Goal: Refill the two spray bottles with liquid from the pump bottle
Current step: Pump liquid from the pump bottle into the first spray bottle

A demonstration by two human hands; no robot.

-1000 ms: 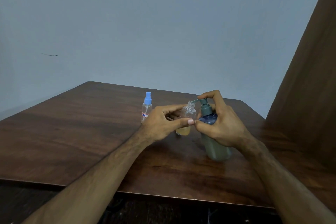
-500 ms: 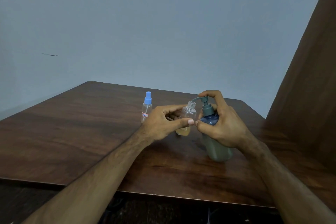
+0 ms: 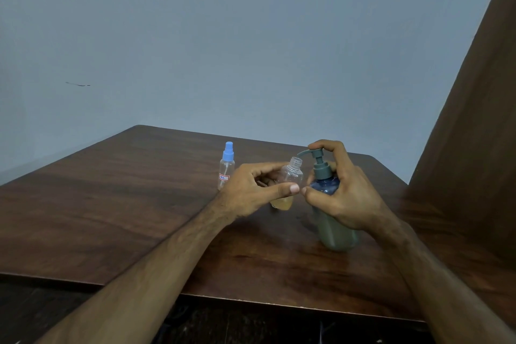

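While the left hand (image 3: pixel 251 190) grips the uncapped spray bottle (image 3: pixel 289 184), amber liquid fills only its bottom. The right hand (image 3: pixel 343 193) grips the pump bottle (image 3: pixel 333 220), forefinger on the pump. Near the table's (image 3: pixel 111 204) far edge, the blue-capped spray bottle (image 3: pixel 226 166) looks empty, unfilled yet.

Dark brown wooden desk (image 3: pixel 111 204): polished, slight sheen. Small clear plastic spray bottle (image 3: pixel 290 176): glossy. Blue-grey translucent plastic pump bottle (image 3: pixel 335 234): smooth, matt.

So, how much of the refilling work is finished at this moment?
Done: the open spray bottle already has some amber liquid at its bottom. In hand: the left hand holds it under the spout of the pump bottle, and the right hand grips that bottle with a finger on the pump head. Left: filling further and capping; the capped spray bottle looks empty.
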